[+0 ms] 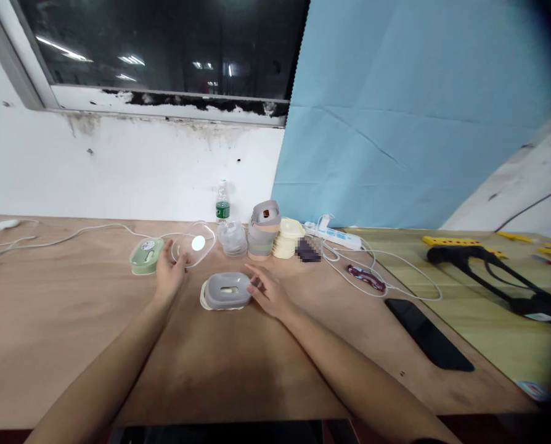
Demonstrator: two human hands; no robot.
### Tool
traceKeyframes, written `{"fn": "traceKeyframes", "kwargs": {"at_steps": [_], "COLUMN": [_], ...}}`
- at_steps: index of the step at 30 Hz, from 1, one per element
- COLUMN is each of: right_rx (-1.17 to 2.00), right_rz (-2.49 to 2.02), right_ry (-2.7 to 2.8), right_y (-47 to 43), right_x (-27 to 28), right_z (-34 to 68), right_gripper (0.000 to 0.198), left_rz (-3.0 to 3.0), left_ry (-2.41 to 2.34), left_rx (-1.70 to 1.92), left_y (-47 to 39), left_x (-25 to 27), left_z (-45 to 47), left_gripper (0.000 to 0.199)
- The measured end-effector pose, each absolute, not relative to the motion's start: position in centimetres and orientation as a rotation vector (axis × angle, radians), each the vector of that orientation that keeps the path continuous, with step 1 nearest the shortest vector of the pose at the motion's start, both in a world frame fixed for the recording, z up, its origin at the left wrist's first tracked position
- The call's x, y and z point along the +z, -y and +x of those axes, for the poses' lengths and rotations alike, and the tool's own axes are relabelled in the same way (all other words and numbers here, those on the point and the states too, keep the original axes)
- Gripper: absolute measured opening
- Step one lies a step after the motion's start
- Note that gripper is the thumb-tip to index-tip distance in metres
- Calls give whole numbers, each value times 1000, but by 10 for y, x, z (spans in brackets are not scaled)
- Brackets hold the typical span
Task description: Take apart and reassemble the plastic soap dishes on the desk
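Observation:
My left hand (170, 271) grips the edge of a clear plastic lid (207, 244) that carries a round white sticker and is held tilted above the table. A grey oval piece with a slot in its middle (220, 288) rests on a cream base (204, 300) in front of me. At its right end is my right hand (269, 291), fingers spread, with the fingertips at or just beside the rim; whether they touch it I cannot tell. Left of my left hand sits a green oval box (145, 255) with a clear top and a sticker.
Behind stand stacked clear lids (233, 239), stacked grey pieces (262, 237), stacked cream pieces (288, 239) and a bottle (222, 203). To the right lie a power strip (338, 235) with cables, a dark red wrapped item (367, 279), a black phone (428, 334) and a black frame (502, 280).

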State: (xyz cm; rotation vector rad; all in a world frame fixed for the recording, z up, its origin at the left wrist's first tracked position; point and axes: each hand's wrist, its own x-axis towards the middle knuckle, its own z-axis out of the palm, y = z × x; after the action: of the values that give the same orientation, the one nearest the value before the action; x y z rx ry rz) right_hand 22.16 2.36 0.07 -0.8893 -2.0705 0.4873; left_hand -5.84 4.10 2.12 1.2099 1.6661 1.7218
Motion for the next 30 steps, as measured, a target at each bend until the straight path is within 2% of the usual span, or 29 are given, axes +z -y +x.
{"fn": "traceKeyframes", "kwargs": {"at_steps": [2,6,13,18,23,30], "right_rx": [460,475,499,499,528,546], "right_rz": [-860,-813,-799,-797,-797,-795], "right_ry": [2097,2138,2110,2126,2134,2097], "right_y": [-25,-29,-28,-26,-29,-31], "right_x": [2,2,2,0,-3,-5], "right_z": [222,224,228,223,220,221], "right_gripper": [47,39,33,29,27,27], "left_rz": [1038,877,896,1107,1410,1685], "left_ry": [-1639,-1596,-1695,-1805,-2014,-1882], "left_rx": [1702,1584,1490,1430,1373,1374], "left_y": [-56,-91,-130,-134,-149,-150], "left_x": [31,55,78,74,61,53], "left_z": [-58,-47,-22,-6,0,9], "left_gripper": [68,43,29,41,68,58]}}
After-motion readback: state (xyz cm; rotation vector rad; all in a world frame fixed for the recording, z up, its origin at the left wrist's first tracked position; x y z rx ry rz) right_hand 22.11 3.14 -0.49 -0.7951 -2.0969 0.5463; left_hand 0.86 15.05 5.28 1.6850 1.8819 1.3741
